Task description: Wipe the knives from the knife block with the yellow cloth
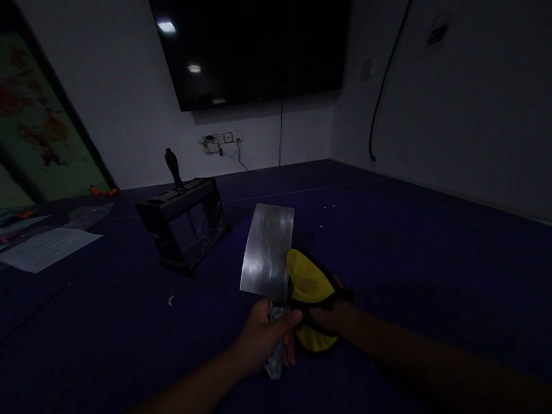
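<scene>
In the head view my left hand (265, 338) is closed round the grey marbled handle of a cleaver (270, 250). The broad steel blade points up and away from me. My right hand (333, 315) grips a yellow cloth with black edging (308, 279), folded about the fingers and close against the blade's right edge. Part of that hand is hidden by the cloth. Further off to the left stands a black knife block with clear sides (173, 210), one dark handle (173, 165) sticking up from its top.
The blue-purple floor (409, 272) carries small white scraps. Printed paper sheets (50, 248) and crumpled plastic (89, 215) lie at left. A large screen (260, 39) hangs on the far wall above sockets (223, 138) and cables. Lighting is dim.
</scene>
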The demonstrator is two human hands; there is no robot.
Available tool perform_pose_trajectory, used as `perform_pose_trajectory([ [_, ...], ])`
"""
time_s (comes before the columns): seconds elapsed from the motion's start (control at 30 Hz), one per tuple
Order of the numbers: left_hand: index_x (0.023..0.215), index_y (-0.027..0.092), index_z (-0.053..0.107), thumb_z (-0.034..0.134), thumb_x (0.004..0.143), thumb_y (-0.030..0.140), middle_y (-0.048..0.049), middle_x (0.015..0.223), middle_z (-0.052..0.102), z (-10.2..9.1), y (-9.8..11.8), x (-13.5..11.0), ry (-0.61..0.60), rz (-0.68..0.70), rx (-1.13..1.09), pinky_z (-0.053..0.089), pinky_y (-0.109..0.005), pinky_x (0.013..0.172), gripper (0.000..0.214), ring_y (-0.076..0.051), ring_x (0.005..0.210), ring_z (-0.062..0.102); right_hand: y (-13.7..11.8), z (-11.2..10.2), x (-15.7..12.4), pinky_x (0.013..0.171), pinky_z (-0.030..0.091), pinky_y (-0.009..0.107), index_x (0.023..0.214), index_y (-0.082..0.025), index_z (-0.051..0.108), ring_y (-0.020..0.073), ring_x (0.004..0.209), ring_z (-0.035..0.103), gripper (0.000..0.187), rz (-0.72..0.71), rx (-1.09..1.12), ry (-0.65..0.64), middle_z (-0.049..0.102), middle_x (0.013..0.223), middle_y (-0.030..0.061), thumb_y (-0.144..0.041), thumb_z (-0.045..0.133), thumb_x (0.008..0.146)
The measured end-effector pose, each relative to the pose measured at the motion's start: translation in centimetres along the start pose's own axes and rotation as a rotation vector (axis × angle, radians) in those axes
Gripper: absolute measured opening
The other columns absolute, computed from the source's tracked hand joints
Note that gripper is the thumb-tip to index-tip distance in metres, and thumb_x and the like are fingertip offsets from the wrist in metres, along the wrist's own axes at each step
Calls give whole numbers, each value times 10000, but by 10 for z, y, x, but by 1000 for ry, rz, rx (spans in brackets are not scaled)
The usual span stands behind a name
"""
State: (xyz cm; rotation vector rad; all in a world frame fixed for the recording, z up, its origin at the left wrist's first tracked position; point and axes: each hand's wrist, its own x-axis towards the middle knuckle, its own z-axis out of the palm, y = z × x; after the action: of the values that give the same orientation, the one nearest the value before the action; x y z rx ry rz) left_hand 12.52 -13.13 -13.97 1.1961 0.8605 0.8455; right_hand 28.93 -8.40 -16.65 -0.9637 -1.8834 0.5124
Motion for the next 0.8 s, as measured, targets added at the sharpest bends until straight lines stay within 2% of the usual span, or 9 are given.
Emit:
perform_pose_trajectory([
  [0.13, 517, 175, 419, 603, 667, 542, 38, 335, 443, -12, 3, 0, -97, -34, 76, 330, -173, 299, 437, -103, 294, 471, -13, -9, 8, 677, 498, 353, 906, -218, 623, 256, 750, 630, 313, -74, -20, -10, 672, 848, 70, -302, 588, 606],
  [0.33, 580, 165, 449, 674, 617, 475, 56, 366, 457, -21, 3, 0, -85, -76, 36, 361, -186, 305, 385, -115, 306, 487, -22, -14, 15, 671, 502, 316, 988, -202, 606, 227, 776, 640, 360, -78, -126, -13, 671, 915, 55, -203, 511, 641],
  [0.6, 583, 162, 459, 685, 610, 426, 54, 357, 470, -18, 1, 2, -87, -70, 2, 353, -187, 290, 349, -119, 285, 480, -25, -14, 14, 690, 491, 310, 976, -211, 624, 197, 741, 626, 347, -73, -152, -64, 676, 932, 45, -149, 484, 665],
  [0.8, 606, 163, 458, 673, 630, 383, 61, 366, 475, -20, 0, 2, -34, -80, -2, 339, -185, 280, 309, -119, 277, 476, -23, -13, 13, 666, 482, 282, 946, -208, 625, 180, 704, 620, 313, -139, -157, -99, 668, 856, 31, -107, 466, 697],
])
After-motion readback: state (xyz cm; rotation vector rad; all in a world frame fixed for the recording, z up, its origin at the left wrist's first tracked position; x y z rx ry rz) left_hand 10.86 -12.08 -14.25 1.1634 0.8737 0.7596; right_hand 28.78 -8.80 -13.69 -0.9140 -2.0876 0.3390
